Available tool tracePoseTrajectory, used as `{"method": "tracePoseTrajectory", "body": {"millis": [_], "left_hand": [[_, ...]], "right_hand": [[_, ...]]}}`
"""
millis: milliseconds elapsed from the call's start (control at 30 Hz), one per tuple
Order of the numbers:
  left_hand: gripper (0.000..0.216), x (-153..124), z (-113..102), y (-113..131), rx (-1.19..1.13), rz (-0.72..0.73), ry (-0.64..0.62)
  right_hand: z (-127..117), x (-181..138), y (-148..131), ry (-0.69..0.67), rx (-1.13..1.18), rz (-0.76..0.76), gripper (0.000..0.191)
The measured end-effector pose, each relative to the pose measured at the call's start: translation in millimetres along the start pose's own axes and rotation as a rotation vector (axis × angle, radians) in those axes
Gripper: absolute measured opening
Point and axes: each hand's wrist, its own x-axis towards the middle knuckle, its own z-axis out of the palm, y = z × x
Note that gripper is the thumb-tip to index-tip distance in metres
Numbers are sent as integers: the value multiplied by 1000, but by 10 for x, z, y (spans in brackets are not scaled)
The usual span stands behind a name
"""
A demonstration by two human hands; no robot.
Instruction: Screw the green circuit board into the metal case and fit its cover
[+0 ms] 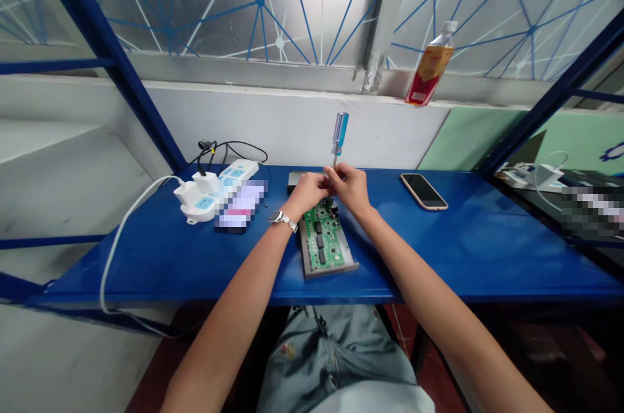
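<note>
A green circuit board [322,237] lies in an open grey metal case [331,266] on the blue table [439,250]. A screwdriver with a blue and clear handle [339,133] stands upright over the far end of the board. My right hand [351,188] is closed around its shaft. My left hand [307,192], with a wristwatch [283,218] on the wrist, pinches at the shaft's lower part beside the right hand. The tip is hidden behind my fingers.
A white power strip [214,193] with plugged chargers and cables sits at the left. A phone [424,191] lies face up to the right. A bottle [431,66] stands on the window ledge. A dark flat object [295,179] lies behind my hands.
</note>
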Motion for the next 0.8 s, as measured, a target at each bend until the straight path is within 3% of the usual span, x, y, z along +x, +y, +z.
{"method": "tracePoseTrajectory", "body": {"millis": [200, 400, 600, 800], "left_hand": [[34, -98, 20, 11, 44, -11, 35], [30, -92, 27, -70, -34, 41, -80], [22, -95, 45, -83, -10, 40, -95], [18, -113, 20, -25, -23, 40, 65]], "right_hand": [[-17, -15, -30, -52, 50, 13, 31], [-72, -56, -34, -156, 196, -10, 33], [-60, -109, -18, -150, 186, -15, 29], [-46, -119, -58, -76, 150, -33, 22]]}}
